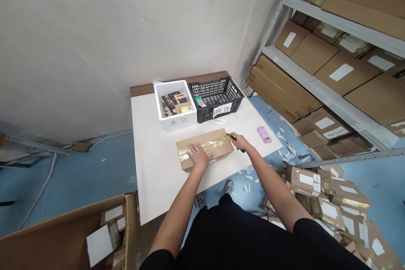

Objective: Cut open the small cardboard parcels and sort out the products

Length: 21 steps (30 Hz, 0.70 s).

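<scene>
A long cardboard box (218, 134) with shiny clear tape along its top lies on the white table. My left hand (199, 155) rests flat on the box's top, left of its middle, fingers spread. At the box's right end my right hand (241, 142) is closed around a black and yellow utility knife (232, 137). The knife's front end is at the taped right edge of the box; whether the blade is in the tape is too small to tell.
Behind the box stand a white foam bin (175, 124) holding small packages and a black plastic crate (205, 114). A blurred pink item (264, 134) lies on the table (152, 168) at right. Shelves (332, 21) and piled parcels (332, 213) flank the right; a large open carton (63, 223) stands front left.
</scene>
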### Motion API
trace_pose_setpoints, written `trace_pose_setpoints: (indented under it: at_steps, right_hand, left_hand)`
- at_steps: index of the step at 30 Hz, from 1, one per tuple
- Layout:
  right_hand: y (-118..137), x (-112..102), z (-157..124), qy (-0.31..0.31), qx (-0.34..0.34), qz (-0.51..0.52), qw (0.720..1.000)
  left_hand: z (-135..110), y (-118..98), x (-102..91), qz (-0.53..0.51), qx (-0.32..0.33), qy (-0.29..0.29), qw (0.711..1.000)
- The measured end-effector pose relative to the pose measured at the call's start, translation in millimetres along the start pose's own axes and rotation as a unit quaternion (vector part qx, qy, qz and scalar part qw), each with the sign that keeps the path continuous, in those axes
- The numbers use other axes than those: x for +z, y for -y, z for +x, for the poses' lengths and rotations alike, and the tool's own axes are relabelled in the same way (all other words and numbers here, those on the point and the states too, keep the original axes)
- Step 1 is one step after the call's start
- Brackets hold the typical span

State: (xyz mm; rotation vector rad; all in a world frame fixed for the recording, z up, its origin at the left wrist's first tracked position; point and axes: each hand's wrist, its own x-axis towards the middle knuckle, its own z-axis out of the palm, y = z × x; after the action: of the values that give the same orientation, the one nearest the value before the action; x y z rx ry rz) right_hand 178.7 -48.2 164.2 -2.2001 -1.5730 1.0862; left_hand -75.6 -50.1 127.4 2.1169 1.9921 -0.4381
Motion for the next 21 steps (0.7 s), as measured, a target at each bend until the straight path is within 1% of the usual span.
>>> trace_pose_setpoints:
  at_steps: [4,8,13,21]
  right_hand:
    - [-3,3,-9,-0.004,0.005,-0.01,1.0]
    - [-6,-1,-15,0.0,0.001,-0.026,1.0]
    - [-15,-2,-25,0.023,0.006,0.016,1.0]
    - [-24,3,-38,0.029,0.013,0.041,0.999]
  left_hand:
    - [-3,0,6.5,-0.027,-0.007,-0.013,1.0]
    - [-2,-3,9.1,-0.034,-0.006,-0.011,0.999]
    - [3,-6,8.4,-0.029,-0.02,0.01,0.999]
    - [0,-6,8.5,-0.018,-0.017,0.02,1.0]
